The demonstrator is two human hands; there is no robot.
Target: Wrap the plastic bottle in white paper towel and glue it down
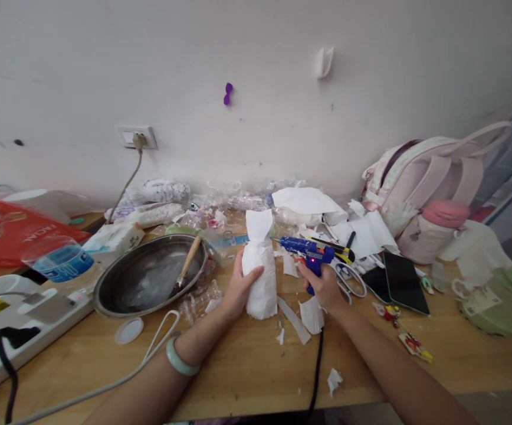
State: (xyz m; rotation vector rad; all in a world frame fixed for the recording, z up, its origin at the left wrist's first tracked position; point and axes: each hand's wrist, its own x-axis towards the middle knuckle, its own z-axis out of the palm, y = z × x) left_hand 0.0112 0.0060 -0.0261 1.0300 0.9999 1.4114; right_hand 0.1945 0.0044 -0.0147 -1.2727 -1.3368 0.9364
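My left hand (pixel 242 284) is wrapped round a white paper-covered bottle shape (pixel 260 283), which stands upright and narrows at a neck below its flared top. In my right hand (pixel 327 289) is a blue glue gun (pixel 304 248) with a small red light on its side. Its nozzle points left, close to the neck of the wrapped shape; whether it touches cannot be made out. A black cord (pixel 317 372) runs from below the glue gun's handle to the table's front edge. Torn white paper strips (pixel 295 320) lie between my hands.
On the left are a metal bowl (pixel 101 283) holding a wooden-handled brush (pixel 190 260), and a white power strip (pixel 39 330). Scissors (pixel 351 280), dark phones (pixel 405 282), a pink bag (pixel 424 171) and a green container (pixel 495 301) sit right. Clear plastic pieces line the wall.
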